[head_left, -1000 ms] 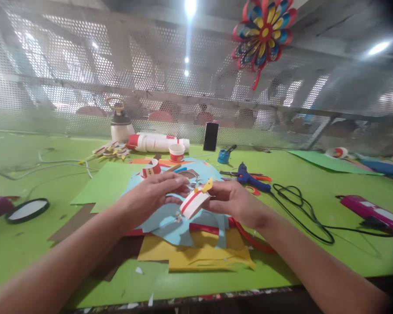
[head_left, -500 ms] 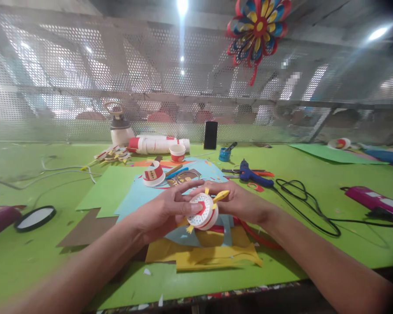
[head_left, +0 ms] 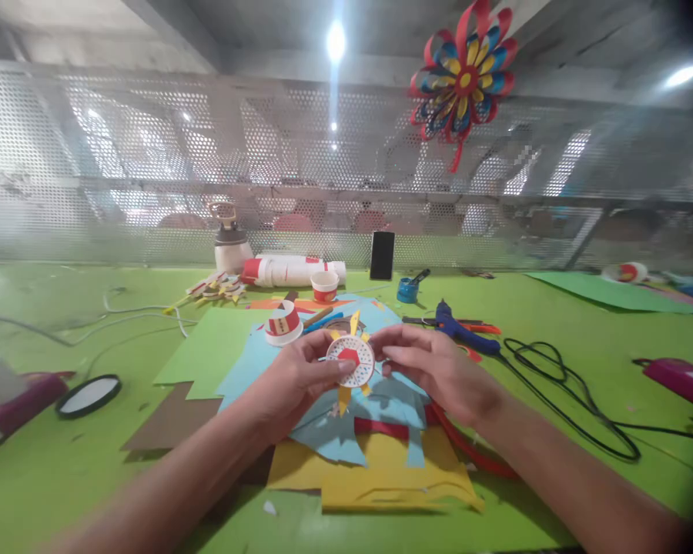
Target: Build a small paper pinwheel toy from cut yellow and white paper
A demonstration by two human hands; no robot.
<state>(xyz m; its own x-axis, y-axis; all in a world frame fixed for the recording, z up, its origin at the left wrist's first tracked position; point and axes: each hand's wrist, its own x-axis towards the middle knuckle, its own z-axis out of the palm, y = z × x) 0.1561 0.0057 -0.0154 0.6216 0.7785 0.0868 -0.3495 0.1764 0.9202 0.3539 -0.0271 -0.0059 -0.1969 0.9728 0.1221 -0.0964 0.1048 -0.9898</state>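
Note:
My left hand [head_left: 303,377] grips a paper-cup turtle [head_left: 358,372], its thumb pressed on the red patch in the middle. The turtle has a round white face with dark specks and yellow paper pieces sticking out around its edge. This face is turned toward me. At the turtle's right edge is my right hand [head_left: 433,365], fingers bent and apart; whether a fingertip touches the edge I cannot tell. Below both hands lie cut light blue paper [head_left: 329,438] and yellow paper [head_left: 393,492].
Behind the hands stand red-and-white paper cups [head_left: 324,287], a blue jar [head_left: 407,290] and a dark phone-like slab [head_left: 382,255]. A blue glue gun [head_left: 465,332] with a looping black cord lies to the right. A round black-rimmed object [head_left: 88,396] lies left on the green table [head_left: 196,515].
The turtle has turned so its speckled face points more squarely at me. My right hand has come away from it to the right. The camera view has tilted upward.

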